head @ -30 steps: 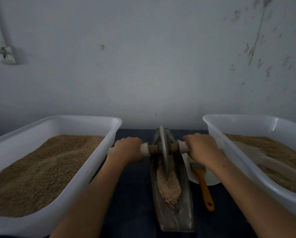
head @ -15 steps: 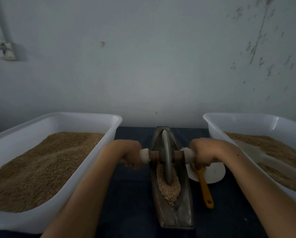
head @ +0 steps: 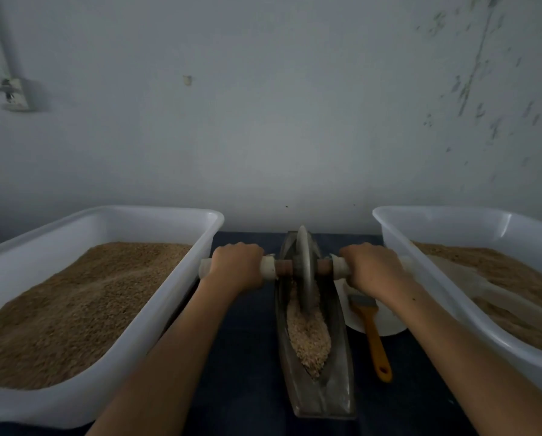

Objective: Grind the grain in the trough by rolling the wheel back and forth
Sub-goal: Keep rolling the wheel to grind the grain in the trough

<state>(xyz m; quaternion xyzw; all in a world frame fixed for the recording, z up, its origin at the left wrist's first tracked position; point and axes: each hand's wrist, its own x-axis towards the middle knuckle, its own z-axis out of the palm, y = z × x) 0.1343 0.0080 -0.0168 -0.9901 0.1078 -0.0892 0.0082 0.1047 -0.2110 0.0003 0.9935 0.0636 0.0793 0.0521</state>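
**Both hands on the axle, wheel at the far end of the trough**

At my far left a white rectangular plastic tub (head: 156, 297) sits on the dark blue table (head: 250, 372), filled nearly to its rim with fine brown grain (head: 74, 303). High on the grey wall behind it hangs a small white socket with a cable (head: 13, 96).

My left hand (head: 236, 270) comes next, just beside the tub's near corner. Its fingers are wrapped over the white left end of the handle (head: 268, 268), knuckles up, gripping it firmly.

Between my hands the grey metal disc-shaped wheel (head: 304, 272) stands upright on its edge in the long, boat-shaped dark metal trough (head: 342, 372). The wheel sits toward the far end of the trough, its brown wooden axle (head: 284, 267) running crosswise through its centre. The pale crushed grain in the trough (head: 309, 335) lies heaped in the channel on my side of the wheel, reaching up to its lower rim.

My right hand (head: 373, 269) is curled the same way round the white right end of the handle (head: 341, 268), clamped tight.

Below that wrist an orange-handled brush (head: 375, 338) lies partly on a white round plate (head: 386, 322), handle pointing toward me.

At the far right stands a second white plastic tub (head: 445, 278), also holding brown grain.
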